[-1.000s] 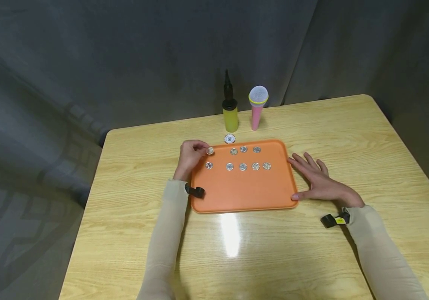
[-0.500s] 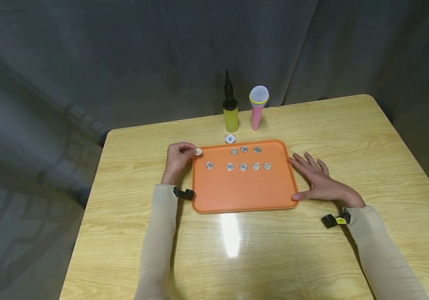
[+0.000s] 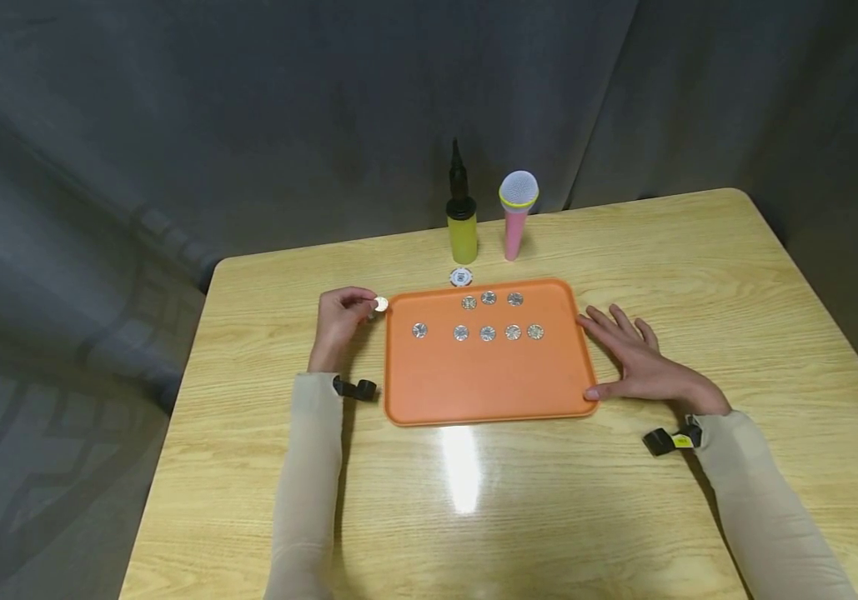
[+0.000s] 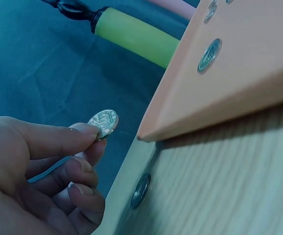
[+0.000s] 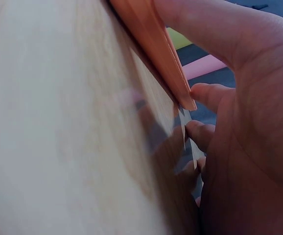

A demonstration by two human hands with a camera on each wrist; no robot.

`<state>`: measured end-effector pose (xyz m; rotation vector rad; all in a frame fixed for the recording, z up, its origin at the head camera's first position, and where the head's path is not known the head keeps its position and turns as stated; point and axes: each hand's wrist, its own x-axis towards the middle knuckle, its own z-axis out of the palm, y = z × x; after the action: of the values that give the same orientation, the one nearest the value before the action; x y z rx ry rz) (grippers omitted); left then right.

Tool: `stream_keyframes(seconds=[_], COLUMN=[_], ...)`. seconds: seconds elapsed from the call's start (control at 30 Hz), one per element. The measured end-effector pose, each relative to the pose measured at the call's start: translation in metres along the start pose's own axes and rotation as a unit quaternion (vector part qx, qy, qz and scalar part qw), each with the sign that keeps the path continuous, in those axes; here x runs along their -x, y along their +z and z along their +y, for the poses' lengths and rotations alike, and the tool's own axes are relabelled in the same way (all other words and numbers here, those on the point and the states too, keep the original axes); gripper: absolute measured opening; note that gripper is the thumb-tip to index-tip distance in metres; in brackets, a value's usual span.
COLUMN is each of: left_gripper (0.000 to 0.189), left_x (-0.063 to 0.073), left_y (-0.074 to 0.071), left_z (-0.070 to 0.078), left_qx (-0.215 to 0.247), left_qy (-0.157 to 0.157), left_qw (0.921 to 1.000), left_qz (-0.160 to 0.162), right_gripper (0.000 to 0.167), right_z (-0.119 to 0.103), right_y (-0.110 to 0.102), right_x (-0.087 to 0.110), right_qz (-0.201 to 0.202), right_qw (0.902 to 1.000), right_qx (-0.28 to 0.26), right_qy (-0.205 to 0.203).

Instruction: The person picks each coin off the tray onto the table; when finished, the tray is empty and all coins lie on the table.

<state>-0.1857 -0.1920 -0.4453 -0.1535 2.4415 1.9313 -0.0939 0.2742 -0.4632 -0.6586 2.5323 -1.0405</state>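
Observation:
My left hand (image 3: 338,321) pinches a silver coin (image 4: 105,122) between thumb and forefinger, just off the left edge of an orange tray (image 3: 489,379). Below those fingers, in the left wrist view, a second coin (image 4: 141,191) lies on the table beside the tray. Several more coins lie flat on the tray in two rough rows: a back-row coin (image 3: 489,297) and a front-row coin (image 3: 488,333) are among them. My right hand (image 3: 634,362) rests with spread fingers at the tray's right side, its thumb and forefinger touching the rim.
Behind the tray lies a white round chip (image 3: 461,277). A yellow-green hand pump (image 3: 463,237) with a black nozzle and a pink toy microphone (image 3: 514,225) stand upright farther back. Dark curtains (image 3: 323,125) hang beyond the wooden table (image 3: 248,433).
My left hand has moved left with the coin, from over the tray's back left corner to outside its edge. My right hand and the coins on the tray have stayed put.

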Motion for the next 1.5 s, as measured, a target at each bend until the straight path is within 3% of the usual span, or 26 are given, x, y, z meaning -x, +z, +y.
stream_keyframes(seconds=[0.6,1.0,1.3,1.5], left_gripper=[0.02,0.017,0.014,0.013], left_x=[0.001,0.001,0.005,0.007], left_y=[-0.027,-0.034,-0.032,-0.029], left_z=[-0.014,-0.023,-0.022,-0.021], left_qx=[-0.007,-0.021,-0.146,-0.187], left_qy=[-0.038,-0.056,-0.019,0.0], left_qw=[0.9988,0.9964,0.9873,0.9801], left_qz=[0.03,0.06,0.06,0.068], right_gripper=[0.111,0.112,0.112,0.113], right_z=[0.001,0.0,0.0,0.0], right_y=[0.0,0.0,0.0,0.0], right_x=[-0.001,-0.001,0.0,0.0], right_qz=[-0.001,-0.004,0.007,0.007], right_qw=[1.0,1.0,1.0,0.9999], right_qx=[0.007,-0.001,0.006,0.008], right_qy=[0.005,0.007,0.0,0.0])
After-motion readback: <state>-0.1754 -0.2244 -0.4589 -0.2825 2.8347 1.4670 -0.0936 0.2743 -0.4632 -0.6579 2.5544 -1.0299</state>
